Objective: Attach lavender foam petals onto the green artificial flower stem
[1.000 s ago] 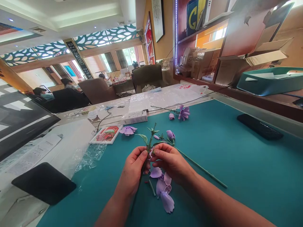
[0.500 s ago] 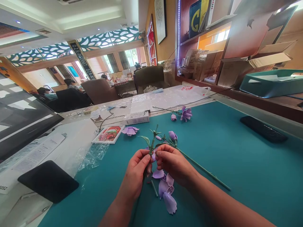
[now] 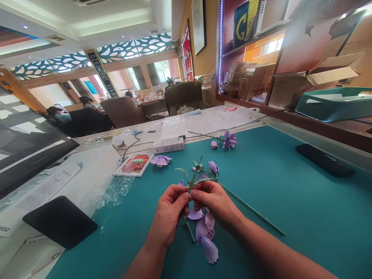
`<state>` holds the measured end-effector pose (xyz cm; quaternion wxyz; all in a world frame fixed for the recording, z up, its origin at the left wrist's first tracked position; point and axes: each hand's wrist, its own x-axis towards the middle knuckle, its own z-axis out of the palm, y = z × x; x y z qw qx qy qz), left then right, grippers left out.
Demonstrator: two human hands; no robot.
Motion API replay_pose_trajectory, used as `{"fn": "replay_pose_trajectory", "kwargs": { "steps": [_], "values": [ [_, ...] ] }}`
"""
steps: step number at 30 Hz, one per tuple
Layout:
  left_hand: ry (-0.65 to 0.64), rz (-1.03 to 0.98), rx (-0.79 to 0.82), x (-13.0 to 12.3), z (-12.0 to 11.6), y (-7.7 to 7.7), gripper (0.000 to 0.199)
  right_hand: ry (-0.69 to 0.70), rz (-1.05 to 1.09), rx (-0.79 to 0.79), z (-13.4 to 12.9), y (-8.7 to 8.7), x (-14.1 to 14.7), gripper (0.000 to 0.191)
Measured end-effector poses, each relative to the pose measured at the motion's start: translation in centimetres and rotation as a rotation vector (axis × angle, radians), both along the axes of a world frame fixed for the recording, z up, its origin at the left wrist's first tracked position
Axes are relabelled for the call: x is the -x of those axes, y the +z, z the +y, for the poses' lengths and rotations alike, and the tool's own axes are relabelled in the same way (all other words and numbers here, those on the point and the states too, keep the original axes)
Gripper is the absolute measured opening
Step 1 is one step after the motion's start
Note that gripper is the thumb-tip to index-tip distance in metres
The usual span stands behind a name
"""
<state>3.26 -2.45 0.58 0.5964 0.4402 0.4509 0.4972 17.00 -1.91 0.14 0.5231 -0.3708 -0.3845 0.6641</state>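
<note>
Between my two hands stands a green artificial flower stem (image 3: 192, 179) with leaves, its top pointing away from me. The fingers of my left hand (image 3: 171, 207) are closed round its lower part. My right hand (image 3: 216, 201) pinches the stem at the base of a leaf, fingertips touching those of the left. Below my hands lie loose purple petals (image 3: 209, 248) and a short green stem piece (image 3: 190, 232). Just beyond are a purple bud (image 3: 213, 167) and a long green stem (image 3: 252, 209) running to the right. Part of the held stem is hidden by my fingers.
Farther off on the green mat (image 3: 305, 217) lie a purple flower (image 3: 229, 140), a small bud (image 3: 214, 144) and a flower head (image 3: 161, 160). A framed picture (image 3: 135, 164), crumpled clear plastic (image 3: 116, 190) and a black pad (image 3: 60, 221) are left; a black case (image 3: 324, 159) is right.
The held stem has tilted to the right, and my right fingers have moved in against it at the leaf base. My left hand keeps its grip. The loose pieces lie as before.
</note>
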Motion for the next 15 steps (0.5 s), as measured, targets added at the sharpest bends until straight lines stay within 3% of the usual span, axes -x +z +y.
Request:
{"fn": "replay_pose_trajectory", "kwargs": {
  "steps": [7, 15],
  "values": [
    [-0.02, -0.06, 0.041, -0.14, -0.25, 0.47, 0.034, 0.03, 0.0, -0.071, 0.14, 0.07, -0.22, 0.023],
    [0.001, -0.073, 0.06, -0.3, -0.18, 0.33, 0.035, 0.0, 0.006, -0.03, 0.22, -0.09, -0.15, 0.026]
  ]
}}
